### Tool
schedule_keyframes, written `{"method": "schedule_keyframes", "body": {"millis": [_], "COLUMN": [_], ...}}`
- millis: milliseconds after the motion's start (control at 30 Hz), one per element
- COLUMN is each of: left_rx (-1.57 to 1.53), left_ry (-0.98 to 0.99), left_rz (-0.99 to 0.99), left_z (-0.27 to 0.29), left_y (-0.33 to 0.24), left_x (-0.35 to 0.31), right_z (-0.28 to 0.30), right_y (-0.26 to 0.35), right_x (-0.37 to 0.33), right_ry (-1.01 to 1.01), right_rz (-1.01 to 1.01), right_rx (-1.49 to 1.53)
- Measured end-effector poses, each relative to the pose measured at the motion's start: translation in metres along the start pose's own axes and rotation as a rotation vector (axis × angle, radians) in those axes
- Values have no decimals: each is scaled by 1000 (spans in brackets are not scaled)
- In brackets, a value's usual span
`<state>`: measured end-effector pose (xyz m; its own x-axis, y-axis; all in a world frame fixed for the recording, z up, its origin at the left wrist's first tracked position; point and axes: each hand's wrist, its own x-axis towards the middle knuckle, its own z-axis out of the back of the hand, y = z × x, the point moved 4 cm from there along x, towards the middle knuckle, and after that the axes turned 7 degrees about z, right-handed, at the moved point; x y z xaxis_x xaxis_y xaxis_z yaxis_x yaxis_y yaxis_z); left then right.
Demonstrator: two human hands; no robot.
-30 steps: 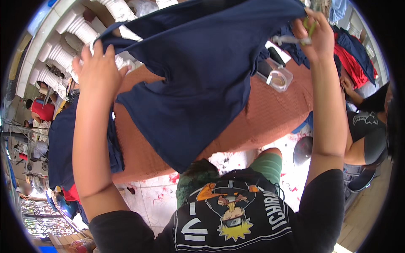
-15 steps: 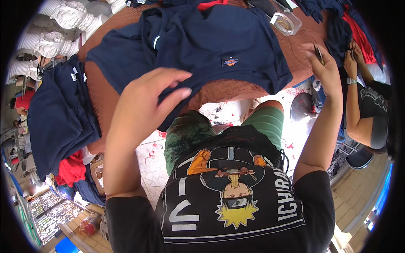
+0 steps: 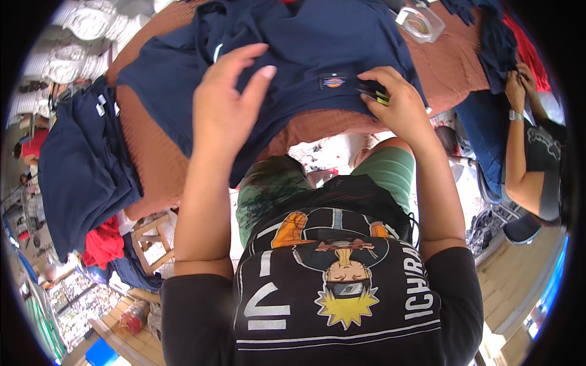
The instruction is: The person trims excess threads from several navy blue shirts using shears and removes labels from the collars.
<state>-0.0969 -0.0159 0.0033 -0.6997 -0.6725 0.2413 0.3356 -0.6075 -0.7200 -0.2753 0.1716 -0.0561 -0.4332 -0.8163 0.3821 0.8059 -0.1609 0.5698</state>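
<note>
A navy garment [image 3: 287, 43] lies spread over the table in front of me, a small woven label [image 3: 334, 82] sewn near its close edge. Above its left part hovers my left hand [image 3: 223, 107], fingers and thumb apart, with nothing in it. My right hand [image 3: 400, 100] is at the garment's near right edge, just right of the label. Its curled fingers hold small thread snips [image 3: 379, 97], dark with a yellow-green part and mostly covered by the hand. Whether the snips touch the cloth, I cannot tell.
Brown quilted cloth [image 3: 452, 70] covers the table. A clear plastic box [image 3: 421, 25] with a ring-shaped item stands at the far right. Folded navy garments [image 3: 85, 177] hang over the left edge. At right, another person [image 3: 540, 152] handles dark cloth. White busts [image 3: 82, 64] stand far left.
My right hand has come left and down from the table's right side to the garment's edge beside the label, snips still in it. My left hand has moved up and right, staying open.
</note>
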Motion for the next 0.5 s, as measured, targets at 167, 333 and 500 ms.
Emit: {"method": "schedule_keyframes", "body": {"millis": [167, 333, 500], "left_rx": [413, 282, -651], "left_ry": [88, -60, 58], "left_rz": [210, -127, 197], "left_z": [52, 64, 45], "left_y": [48, 36, 21], "left_x": [-34, -42, -40], "right_z": [-4, 20, 75], "right_y": [-2, 7, -7], "right_x": [3, 7, 0], "right_ry": [49, -272, -706], "right_rz": [-78, 26, -44], "right_rx": [-11, 10, 182]}}
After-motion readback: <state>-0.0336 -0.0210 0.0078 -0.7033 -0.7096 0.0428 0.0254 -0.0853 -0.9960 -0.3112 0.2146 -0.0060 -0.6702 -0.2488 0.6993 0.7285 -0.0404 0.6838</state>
